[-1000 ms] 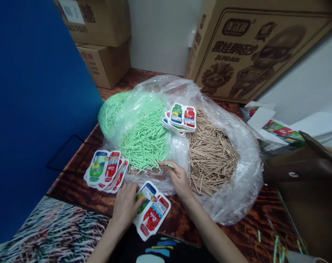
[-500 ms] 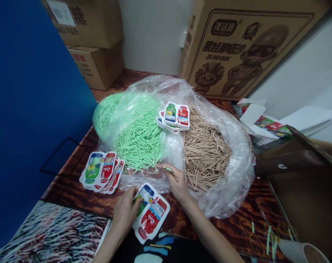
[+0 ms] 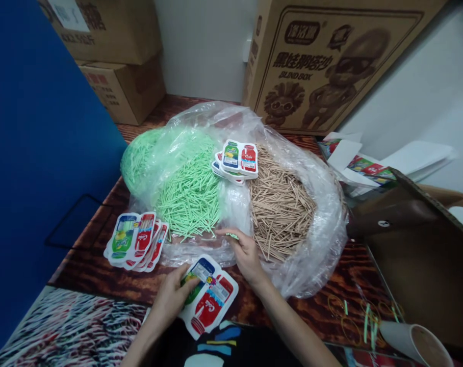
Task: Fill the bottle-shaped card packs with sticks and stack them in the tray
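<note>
My left hand [image 3: 170, 298] grips the left edge of a bottle-shaped printed card pack [image 3: 210, 298], blue, green and red, at the table's near edge. My right hand [image 3: 243, 251] is pinched shut on a few green sticks [image 3: 231, 235] at the lip of a clear plastic bag [image 3: 323, 244]. The bag holds a heap of green sticks [image 3: 191, 193] on the left and a heap of tan sticks [image 3: 279, 206] on the right. A small stack of card packs [image 3: 235, 160] lies on top between the heaps. Another stack of filled packs [image 3: 134, 242] lies left of the bag.
A blue panel [image 3: 36, 153] walls off the left. Cardboard boxes [image 3: 331, 56] stand behind the bag, with more [image 3: 112, 76] at back left. Papers and printed sheets [image 3: 369, 163] lie at right beside a dark brown box [image 3: 418, 255]. Rubber bands [image 3: 350, 316] and a paper cup [image 3: 418, 344] sit near right.
The view has drifted, so everything sits a little further left. My hands keep their places: the left still on the pack, the right still pinching green sticks at the bag's lip.
</note>
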`<move>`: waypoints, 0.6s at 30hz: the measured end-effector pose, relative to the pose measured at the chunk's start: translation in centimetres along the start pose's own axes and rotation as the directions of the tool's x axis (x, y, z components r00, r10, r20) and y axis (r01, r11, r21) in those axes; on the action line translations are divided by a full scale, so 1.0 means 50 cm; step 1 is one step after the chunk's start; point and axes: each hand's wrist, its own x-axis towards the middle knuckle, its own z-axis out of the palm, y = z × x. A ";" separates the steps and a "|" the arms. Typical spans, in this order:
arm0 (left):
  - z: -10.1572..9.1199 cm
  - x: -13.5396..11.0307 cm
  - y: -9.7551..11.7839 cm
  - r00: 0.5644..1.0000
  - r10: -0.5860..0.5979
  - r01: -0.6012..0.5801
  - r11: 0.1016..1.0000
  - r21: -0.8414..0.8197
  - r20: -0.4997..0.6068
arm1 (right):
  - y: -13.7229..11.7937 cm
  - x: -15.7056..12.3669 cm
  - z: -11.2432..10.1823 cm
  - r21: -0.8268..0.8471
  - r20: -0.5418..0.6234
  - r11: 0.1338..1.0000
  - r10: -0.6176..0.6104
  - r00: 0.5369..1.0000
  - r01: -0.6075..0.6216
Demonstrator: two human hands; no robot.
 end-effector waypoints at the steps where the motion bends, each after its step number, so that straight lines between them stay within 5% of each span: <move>1: -0.005 0.007 0.003 0.999 0.031 -0.030 0.999 -0.025 0.015 | -0.002 0.000 -0.001 -0.002 -0.003 1.000 0.002 1.000 -0.002; 6: -0.014 0.071 0.028 0.956 0.280 -0.248 0.929 0.275 -0.084 | -0.014 0.002 -0.004 -0.007 -0.024 1.000 0.004 1.000 -0.004; 10: 0.005 0.109 0.019 0.900 0.400 -0.287 0.842 0.457 -0.172 | -0.016 -0.001 -0.008 -0.018 -0.030 1.000 0.011 0.999 -0.011; 18: 0.004 0.100 -0.007 0.826 0.555 -0.402 0.705 0.585 -0.102 | -0.015 -0.007 -0.008 -0.027 -0.020 0.999 0.037 0.999 -0.037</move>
